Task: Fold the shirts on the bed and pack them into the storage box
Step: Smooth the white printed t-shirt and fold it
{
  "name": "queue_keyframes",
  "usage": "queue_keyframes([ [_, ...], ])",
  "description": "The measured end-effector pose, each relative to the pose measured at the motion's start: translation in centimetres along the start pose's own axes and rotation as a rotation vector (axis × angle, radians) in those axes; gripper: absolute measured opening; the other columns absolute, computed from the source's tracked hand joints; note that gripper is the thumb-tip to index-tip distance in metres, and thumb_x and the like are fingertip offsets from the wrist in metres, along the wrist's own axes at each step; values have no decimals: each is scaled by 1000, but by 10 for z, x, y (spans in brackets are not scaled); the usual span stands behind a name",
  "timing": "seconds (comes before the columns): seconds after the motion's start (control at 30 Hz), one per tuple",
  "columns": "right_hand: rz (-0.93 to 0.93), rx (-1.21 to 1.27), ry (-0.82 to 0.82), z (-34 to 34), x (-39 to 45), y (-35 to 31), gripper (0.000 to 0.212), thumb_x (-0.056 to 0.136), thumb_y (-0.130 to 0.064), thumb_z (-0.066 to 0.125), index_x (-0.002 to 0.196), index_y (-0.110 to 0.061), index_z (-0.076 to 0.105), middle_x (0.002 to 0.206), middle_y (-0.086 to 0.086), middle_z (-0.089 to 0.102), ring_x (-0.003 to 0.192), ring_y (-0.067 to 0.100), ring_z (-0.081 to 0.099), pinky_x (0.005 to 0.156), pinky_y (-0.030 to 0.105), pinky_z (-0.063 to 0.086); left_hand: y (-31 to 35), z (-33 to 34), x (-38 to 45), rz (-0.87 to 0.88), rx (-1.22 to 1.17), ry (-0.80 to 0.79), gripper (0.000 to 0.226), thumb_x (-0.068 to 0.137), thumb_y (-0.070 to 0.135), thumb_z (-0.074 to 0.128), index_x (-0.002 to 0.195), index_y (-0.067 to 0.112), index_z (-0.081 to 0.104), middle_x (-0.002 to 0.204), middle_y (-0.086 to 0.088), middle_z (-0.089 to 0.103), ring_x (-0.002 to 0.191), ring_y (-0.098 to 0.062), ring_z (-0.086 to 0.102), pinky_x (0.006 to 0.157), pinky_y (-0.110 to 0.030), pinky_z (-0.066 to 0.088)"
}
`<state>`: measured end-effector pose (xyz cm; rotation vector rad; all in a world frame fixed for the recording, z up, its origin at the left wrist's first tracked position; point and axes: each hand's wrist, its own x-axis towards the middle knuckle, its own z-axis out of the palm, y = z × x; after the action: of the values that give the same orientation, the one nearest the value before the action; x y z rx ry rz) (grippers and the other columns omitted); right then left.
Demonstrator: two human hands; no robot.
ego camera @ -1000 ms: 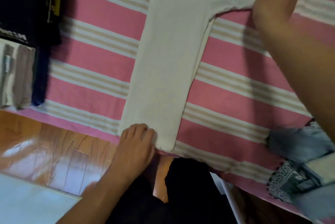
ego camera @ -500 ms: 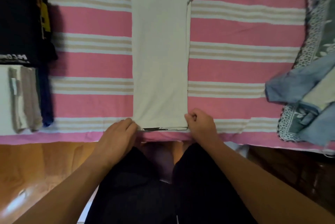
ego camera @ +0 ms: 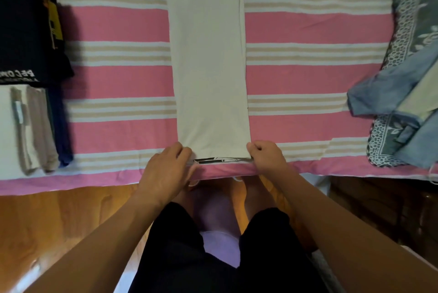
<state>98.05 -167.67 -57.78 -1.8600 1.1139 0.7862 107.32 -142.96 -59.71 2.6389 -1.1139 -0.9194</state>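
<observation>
A white shirt (ego camera: 209,62) lies lengthwise on the pink striped bed (ego camera: 308,79), folded into a narrow strip with one sleeve sticking out at the top right. Its hem is at the bed's near edge, where a dark print peeks out underneath. My left hand (ego camera: 167,169) grips the hem's left corner with curled fingers. My right hand (ego camera: 265,156) pinches the hem's right corner. At the far left, folded shirts (ego camera: 40,126) stand on edge in a row in what looks like a white storage box (ego camera: 6,126), only partly in view.
A stack of dark folded clothes (ego camera: 26,29) sits at the left, behind the row of shirts. A blue denim garment and a grey patterned cloth (ego camera: 407,93) lie heaped at the right. Wooden floor (ego camera: 59,216) and my legs in black shorts are below the bed edge.
My right hand came down from the sleeve at the top right to the hem's right corner. My left hand stayed at the left corner. Since half a second ago little has moved.
</observation>
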Motion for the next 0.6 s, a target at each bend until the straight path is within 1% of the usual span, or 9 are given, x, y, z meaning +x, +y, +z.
queue_keyframes([
  [0.07,13,116,-43,-5,-3,0,39,103,-24,50,67,-12,43,67,6,39,64,16,35,60,34,28,-1,2,2,17,68,-30,27,91,40,68,109,22,59,102,-1,56,83,-27,61,61,-41,52],
  [0.13,8,140,-63,-7,-4,-1,41,103,-25,51,65,-14,42,64,2,38,62,14,34,58,32,28,-1,4,6,48,132,-50,32,86,33,74,110,22,56,102,-1,54,78,-27,62,56,-40,52],
  [0.2,-11,83,-37,-4,-4,-2,43,104,-25,51,63,-15,40,62,1,37,62,15,34,57,32,28,1,0,12,74,152,-45,28,91,38,70,106,19,55,98,-3,55,68,-29,63,49,-35,47],
  [0.27,2,89,-15,0,-2,-1,45,104,-25,51,61,-16,38,63,2,36,63,16,34,57,34,28,3,-3,17,87,165,-28,29,95,44,64,103,18,56,93,-4,57,59,-32,63,46,-32,41],
  [0.37,59,225,-42,1,-2,-1,39,104,-26,47,67,-15,44,70,6,41,67,17,37,62,35,30,5,-3,18,146,235,-49,20,97,35,60,109,20,53,94,-3,59,54,-29,60,48,-33,47],
  [0.4,58,227,-46,1,-2,0,37,104,-27,46,68,-15,45,72,6,42,68,18,38,62,35,30,5,-4,17,168,237,-50,19,96,30,61,109,20,52,93,-3,58,53,-27,56,47,-32,45],
  [0.5,-16,21,39,6,3,8,41,103,-24,47,63,-16,43,68,3,45,68,19,43,59,34,34,2,-12,12,233,212,-29,28,83,16,71,101,18,50,81,-5,53,48,-24,40,45,-28,31],
  [0.57,-59,-129,96,12,6,12,39,101,-25,49,63,-19,45,75,4,49,77,25,49,65,36,37,0,-13,4,276,215,-28,35,74,7,75,99,16,51,78,-6,54,48,-25,47,45,-28,30],
  [0.6,-65,-183,113,16,7,13,35,100,-27,49,66,-19,48,82,5,50,83,27,50,72,37,41,-1,-11,1,286,211,-22,37,70,4,76,97,16,53,76,-6,55,47,-27,50,45,-27,30],
])
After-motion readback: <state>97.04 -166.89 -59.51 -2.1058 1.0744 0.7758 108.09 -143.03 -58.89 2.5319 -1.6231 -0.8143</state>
